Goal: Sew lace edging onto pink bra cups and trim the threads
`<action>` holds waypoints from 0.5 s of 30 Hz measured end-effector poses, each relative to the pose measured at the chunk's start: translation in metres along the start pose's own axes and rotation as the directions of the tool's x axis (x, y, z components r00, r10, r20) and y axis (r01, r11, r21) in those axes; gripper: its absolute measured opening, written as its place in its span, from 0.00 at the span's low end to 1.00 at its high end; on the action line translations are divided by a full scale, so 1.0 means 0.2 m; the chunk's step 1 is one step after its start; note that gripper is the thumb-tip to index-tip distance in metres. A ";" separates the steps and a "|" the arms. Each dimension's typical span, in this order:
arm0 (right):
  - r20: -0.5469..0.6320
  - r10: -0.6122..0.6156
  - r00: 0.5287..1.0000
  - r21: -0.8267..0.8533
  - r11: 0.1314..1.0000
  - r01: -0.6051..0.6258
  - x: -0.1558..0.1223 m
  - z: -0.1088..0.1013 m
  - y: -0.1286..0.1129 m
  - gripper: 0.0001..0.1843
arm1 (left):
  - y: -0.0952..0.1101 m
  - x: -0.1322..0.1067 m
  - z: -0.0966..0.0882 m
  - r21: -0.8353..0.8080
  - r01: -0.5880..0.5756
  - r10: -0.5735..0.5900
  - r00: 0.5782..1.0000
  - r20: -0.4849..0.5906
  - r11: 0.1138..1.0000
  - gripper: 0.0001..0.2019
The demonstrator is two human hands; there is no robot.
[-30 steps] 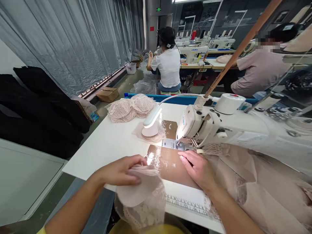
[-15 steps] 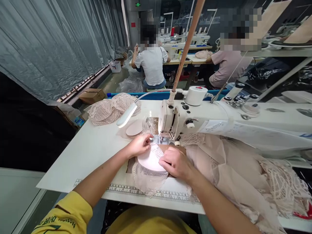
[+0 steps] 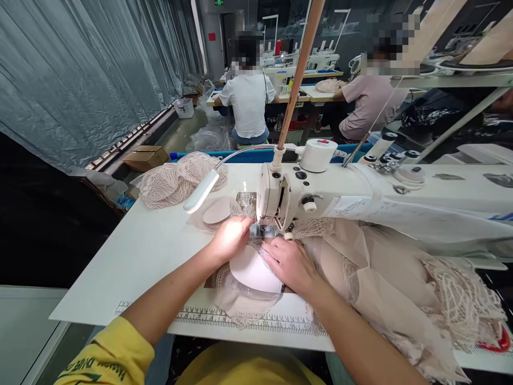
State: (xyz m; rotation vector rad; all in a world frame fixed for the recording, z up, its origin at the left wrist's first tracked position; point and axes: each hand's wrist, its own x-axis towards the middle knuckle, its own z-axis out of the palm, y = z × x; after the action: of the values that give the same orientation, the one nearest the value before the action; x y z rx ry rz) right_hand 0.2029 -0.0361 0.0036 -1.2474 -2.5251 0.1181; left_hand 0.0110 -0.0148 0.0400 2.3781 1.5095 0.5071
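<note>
A pale foam bra cup (image 3: 254, 269) lies in front of the sewing machine (image 3: 276, 195), with sheer beige lace fabric (image 3: 240, 305) under it and spreading toward the table's front edge. My left hand (image 3: 233, 238) is closed at the left of the presser foot (image 3: 262, 231), thumb and fingers pinching the edge of the lace fabric. On the other side, my right hand (image 3: 290, 264) is closed, its fingertips pressed together on the lace beside the cup, just in front of the foot. Its fingers partly cover the fabric there. Another cup (image 3: 217, 212) rests on sheer fabric behind my left hand.
Stacked lace pieces (image 3: 182, 179) sit at the table's back left. A lamp (image 3: 201, 191) on a bendable neck reaches over the table. Beige fabric and lace (image 3: 385, 283) are heaped at the right. Two people sit at machines beyond.
My right hand has moved up from the cup's right edge to the lace near the presser foot. The cup has turned and shifted slightly right. My left hand stays beside the foot.
</note>
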 end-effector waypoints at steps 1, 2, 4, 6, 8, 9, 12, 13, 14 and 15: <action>-0.005 0.002 1.000 -0.016 1.000 -0.002 0.00 0.00 0.00 0.08 | 0.01 -0.03 -0.01 0.020 -0.038 0.038 0.999 0.005 0.999 0.11; -0.010 0.002 1.000 -0.029 1.000 -0.002 0.00 0.00 0.00 0.09 | 0.03 -0.05 0.00 0.033 -0.092 0.091 0.996 0.023 0.995 0.12; -0.022 -0.006 1.000 -0.037 0.999 0.005 0.00 0.00 0.00 0.09 | 0.04 -0.11 0.02 0.049 -0.213 0.210 0.976 0.056 0.976 0.13; -0.030 -0.016 0.999 -0.025 1.000 0.015 0.00 0.00 0.00 0.10 | 0.04 -0.15 0.06 0.064 -0.287 0.283 0.957 0.063 0.956 0.13; -0.030 -0.018 0.999 -0.019 1.000 0.017 0.00 -0.01 0.00 0.10 | 0.03 -0.17 0.09 0.085 -0.304 0.300 0.952 0.055 0.949 0.13; -0.030 -0.013 0.999 -0.021 1.000 0.012 0.00 -0.01 0.00 0.10 | 0.02 -0.17 0.10 0.091 -0.300 0.296 0.954 0.055 0.950 0.13; -0.021 0.015 1.000 -0.033 0.999 -0.016 0.01 -0.02 -0.01 0.10 | -0.02 -0.15 0.11 0.098 -0.298 0.293 0.954 0.066 0.949 0.13; -0.014 0.027 1.000 -0.035 0.999 -0.027 0.02 -0.02 -0.01 0.10 | -0.04 -0.14 0.11 0.102 -0.307 0.301 0.951 0.068 0.946 0.14; -0.006 0.038 0.999 -0.035 0.999 -0.039 0.02 -0.03 -0.01 0.10 | -0.05 -0.14 0.10 0.104 -0.319 0.313 0.947 0.070 0.942 0.16; 0.002 0.050 0.999 -0.035 0.998 -0.050 0.02 -0.03 -0.01 0.10 | -0.06 -0.13 0.10 0.106 -0.334 0.327 0.942 0.072 0.937 0.18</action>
State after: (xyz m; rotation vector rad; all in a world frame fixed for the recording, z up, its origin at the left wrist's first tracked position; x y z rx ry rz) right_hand 0.2000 -0.0347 0.0108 -1.3247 -2.5095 0.0867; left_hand -0.0006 -0.0341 0.0123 2.7325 1.1474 0.4312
